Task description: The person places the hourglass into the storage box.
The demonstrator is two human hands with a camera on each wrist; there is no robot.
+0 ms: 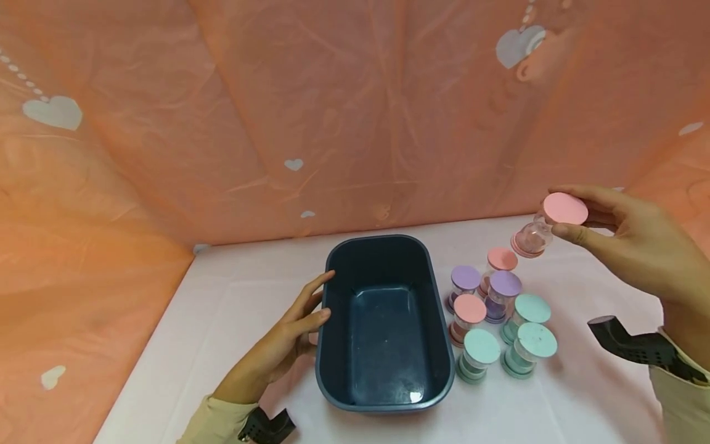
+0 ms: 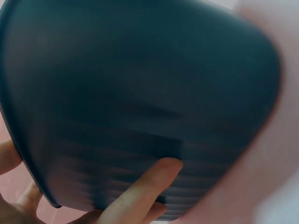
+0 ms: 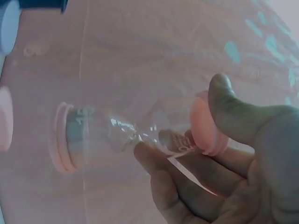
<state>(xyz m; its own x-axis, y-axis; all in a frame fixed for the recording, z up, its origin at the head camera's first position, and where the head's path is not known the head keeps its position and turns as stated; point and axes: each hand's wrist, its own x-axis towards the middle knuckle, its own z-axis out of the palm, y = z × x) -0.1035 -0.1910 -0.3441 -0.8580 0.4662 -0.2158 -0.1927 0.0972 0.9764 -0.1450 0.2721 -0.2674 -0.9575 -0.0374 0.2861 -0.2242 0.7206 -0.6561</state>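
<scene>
My right hand holds a pink-capped hourglass sand timer in the air, tilted, with thumb and fingers around its upper end. In the right wrist view the sand timer shows clear glass, a narrow waist and printed digits on its side. A dark blue plastic bin stands on the table with nothing in it. My left hand touches the bin's left side, its fingers fairly straight. From the left wrist, a fingertip lies against the bin's outer wall.
Right of the bin stand several more sand timers: two pink, two purple and three mint green. A white cloth covers the table. An orange curtain with hearts hangs behind it and at the sides.
</scene>
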